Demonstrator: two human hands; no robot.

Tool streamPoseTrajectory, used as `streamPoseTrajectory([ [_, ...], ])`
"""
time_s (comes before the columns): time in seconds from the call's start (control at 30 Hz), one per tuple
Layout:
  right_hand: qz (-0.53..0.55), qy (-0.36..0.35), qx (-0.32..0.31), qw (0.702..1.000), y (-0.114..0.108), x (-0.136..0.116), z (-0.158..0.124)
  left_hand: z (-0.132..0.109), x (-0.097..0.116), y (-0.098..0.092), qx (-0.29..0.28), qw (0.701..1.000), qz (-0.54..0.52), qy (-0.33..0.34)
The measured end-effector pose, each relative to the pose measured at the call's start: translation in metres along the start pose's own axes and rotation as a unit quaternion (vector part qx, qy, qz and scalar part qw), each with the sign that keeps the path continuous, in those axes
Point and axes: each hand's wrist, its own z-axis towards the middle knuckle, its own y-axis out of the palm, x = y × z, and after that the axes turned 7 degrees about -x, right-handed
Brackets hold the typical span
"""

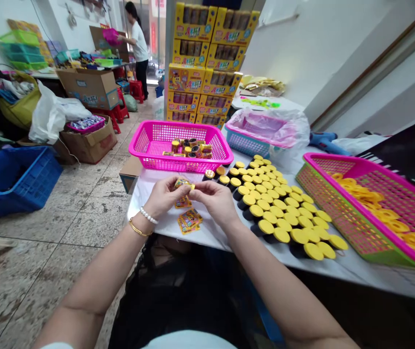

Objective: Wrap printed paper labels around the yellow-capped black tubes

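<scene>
My left hand point(164, 196) and my right hand point(215, 199) meet over the near left part of the white table point(356, 269). Both pinch a small yellow sticker point(184, 183) between thumbs and fingertips. Under them lies a small pile of the same printed stickers point(190, 221). To the right stand several rows of black jars with yellow lids point(278, 211). Behind my hands sits a pink basket point(180, 145) with several labelled jars point(190, 148) in it.
A pink and green basket point(338, 213) of yellow rings stands at the right. Yellow cartons point(207, 63) are stacked behind, beside a bagged blue basket point(265, 133). On the floor at left are a blue crate point(14, 177) and cardboard boxes point(91, 87). A person point(138, 43) works far back.
</scene>
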Motion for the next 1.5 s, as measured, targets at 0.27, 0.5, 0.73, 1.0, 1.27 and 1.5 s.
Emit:
streamPoseTrajectory([
  [0.27, -0.062, -0.081, 0.017, 0.995, 0.001, 0.000, -0.005, 0.001, -0.006, -0.004, -0.012, 0.995, -0.058, -0.081],
  [0.5, 0.068, 0.085, -0.059, 0.992, 0.000, -0.001, 0.002, 0.001, -0.002, -0.003, -0.029, 0.995, -0.043, -0.083],
  [0.73, 0.080, 0.040, -0.099, 0.991, -0.004, -0.002, -0.001, 0.002, -0.004, -0.005, -0.008, 0.987, -0.080, -0.142],
  [1.0, 0.072, 0.038, -0.083, 0.993, 0.008, -0.002, 0.001, 0.001, -0.005, -0.009, -0.012, 0.977, -0.113, -0.181],
  [1.27, 0.057, 0.020, -0.056, 0.997, 0.018, -0.004, -0.002, 0.001, -0.006, -0.012, -0.023, 0.970, -0.169, -0.171],
  [1.5, 0.047, -0.016, 0.043, 0.998, 0.004, -0.052, 0.061, 0.000, 0.006, -0.013, 0.088, 0.966, -0.209, -0.121],
])
